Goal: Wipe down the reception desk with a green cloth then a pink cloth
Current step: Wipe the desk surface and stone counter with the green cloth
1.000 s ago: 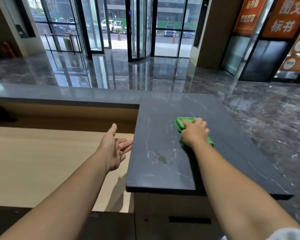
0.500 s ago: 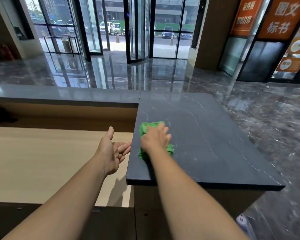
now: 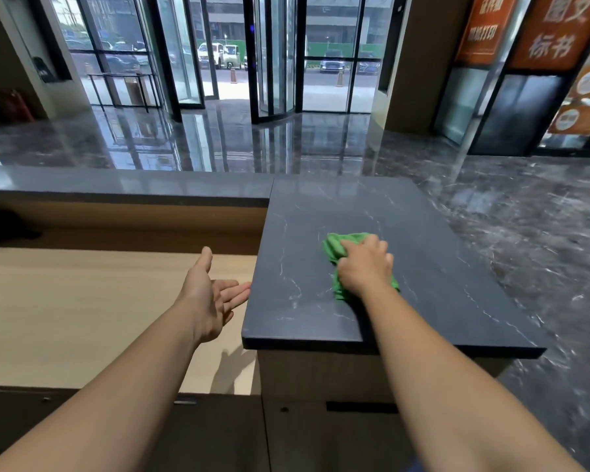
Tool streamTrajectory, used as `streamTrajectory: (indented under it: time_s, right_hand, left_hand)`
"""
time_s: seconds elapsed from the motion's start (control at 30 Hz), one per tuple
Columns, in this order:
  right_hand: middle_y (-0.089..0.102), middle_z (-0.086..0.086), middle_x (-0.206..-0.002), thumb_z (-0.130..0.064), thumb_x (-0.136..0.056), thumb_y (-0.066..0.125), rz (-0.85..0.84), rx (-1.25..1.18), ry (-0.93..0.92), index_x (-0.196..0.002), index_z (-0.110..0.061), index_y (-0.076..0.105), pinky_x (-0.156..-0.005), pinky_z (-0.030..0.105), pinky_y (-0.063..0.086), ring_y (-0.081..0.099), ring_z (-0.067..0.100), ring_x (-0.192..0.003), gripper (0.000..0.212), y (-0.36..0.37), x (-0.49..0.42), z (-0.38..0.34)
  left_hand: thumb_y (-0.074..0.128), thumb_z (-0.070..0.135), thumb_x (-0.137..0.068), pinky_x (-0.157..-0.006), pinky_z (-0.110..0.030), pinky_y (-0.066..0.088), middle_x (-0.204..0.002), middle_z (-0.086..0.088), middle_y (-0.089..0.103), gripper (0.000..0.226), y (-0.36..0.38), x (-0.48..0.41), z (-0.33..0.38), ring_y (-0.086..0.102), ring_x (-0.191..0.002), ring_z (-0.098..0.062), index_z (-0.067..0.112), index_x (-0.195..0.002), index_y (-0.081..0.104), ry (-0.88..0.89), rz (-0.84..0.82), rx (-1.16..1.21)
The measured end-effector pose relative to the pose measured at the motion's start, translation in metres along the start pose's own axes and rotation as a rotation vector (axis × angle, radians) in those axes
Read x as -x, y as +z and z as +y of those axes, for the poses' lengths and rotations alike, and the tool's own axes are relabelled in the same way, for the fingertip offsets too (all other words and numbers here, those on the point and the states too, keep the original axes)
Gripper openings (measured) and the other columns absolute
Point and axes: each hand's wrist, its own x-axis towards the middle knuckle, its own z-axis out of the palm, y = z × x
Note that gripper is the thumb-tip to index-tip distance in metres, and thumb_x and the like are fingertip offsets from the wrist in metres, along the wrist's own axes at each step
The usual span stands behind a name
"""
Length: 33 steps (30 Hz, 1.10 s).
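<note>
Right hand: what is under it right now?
A crumpled green cloth lies under the right hand, held against the dark grey marble desk top. Green edges show past the fingers and beside the wrist; the cloth's middle and the marble below it are covered.

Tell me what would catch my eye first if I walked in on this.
The bright green cloth stands out most, bunched under the right hand near the middle of the dark marble desk top. The left hand is open over the lower pale wood surface, fingers pointing toward that top's edge. Beyond, a glass revolving door stands at the far centre and orange signs at upper right.
</note>
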Motion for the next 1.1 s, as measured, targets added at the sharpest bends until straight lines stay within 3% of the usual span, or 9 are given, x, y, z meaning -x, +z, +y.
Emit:
streamTrajectory:
  time_s: [0.17, 0.3, 0.47, 0.7, 0.87, 1.1]
  right_hand:
    - [0.04, 0.014, -0.133, -0.018, -0.091, 0.044, 0.032, 0.021, 0.213, -0.13, -0.03, 0.056, -0.101, 0.037, 0.029, 0.037, 0.033, -0.12, 0.043, -0.023, -0.007, 0.062]
    - [0.039, 0.012, -0.133, -0.017, -0.09, 0.046, 0.047, 0.003, 0.314, -0.123, -0.027, 0.06, -0.1, 0.036, 0.029, 0.036, 0.031, -0.121, 0.037, -0.02, 0.001, 0.037]
    - [0.04, 0.009, -0.127, -0.019, -0.092, 0.046, 0.058, -0.026, 0.182, -0.109, -0.021, 0.059, -0.093, 0.036, 0.03, 0.038, 0.028, -0.115, 0.022, 0.008, 0.042, -0.056]
    - [0.04, 0.01, -0.126, -0.026, -0.094, 0.048, 0.029, -0.051, -0.045, -0.114, -0.022, 0.059, -0.094, 0.038, 0.031, 0.036, 0.028, -0.113, 0.023, 0.037, 0.083, -0.139]
    - [0.041, 0.008, -0.126, -0.024, -0.094, 0.044, -0.03, -0.035, -0.162, -0.131, -0.03, 0.054, -0.099, 0.038, 0.03, 0.036, 0.028, -0.115, 0.038, 0.022, 0.077, -0.095]
    - [0.039, 0.011, -0.135, -0.024, -0.094, 0.045, -0.021, 0.045, 0.173, -0.14, -0.037, 0.048, -0.104, 0.036, 0.028, 0.035, 0.031, -0.123, 0.048, -0.022, 0.058, 0.027]
  left_hand:
    - [0.027, 0.074, -0.088, -0.092, -0.033, 0.03, -0.131, -0.012, 0.061, 0.093, 0.0, 0.002, 0.0, 0.063, -0.108, -0.022, 0.001, -0.143, 0.039, 0.002, -0.034, 0.013]
    - [0.029, 0.072, -0.089, -0.101, -0.031, 0.033, -0.135, -0.014, 0.057, 0.091, -0.003, 0.004, 0.002, 0.062, -0.113, -0.023, 0.0, -0.144, 0.038, -0.001, -0.076, 0.034]
    - [0.025, 0.074, -0.088, -0.107, -0.036, 0.025, -0.134, -0.01, 0.059, 0.091, -0.006, 0.005, 0.005, 0.059, -0.118, -0.021, 0.004, -0.144, 0.039, -0.031, -0.093, -0.012]
    - [0.027, 0.078, -0.084, -0.117, -0.038, 0.021, -0.144, -0.011, 0.049, 0.098, -0.012, 0.008, 0.001, 0.043, -0.135, -0.023, 0.001, -0.146, 0.036, -0.038, -0.106, -0.012]
    - [0.025, 0.073, -0.088, -0.115, -0.041, 0.022, -0.136, -0.01, 0.057, 0.092, -0.008, 0.016, -0.002, 0.057, -0.115, -0.021, 0.002, -0.146, 0.034, -0.02, -0.072, -0.048]
    - [0.029, 0.072, -0.089, -0.111, -0.044, 0.027, -0.125, -0.011, 0.062, 0.087, -0.003, 0.023, -0.002, 0.059, -0.108, -0.024, 0.005, -0.144, 0.037, 0.005, -0.029, -0.059]
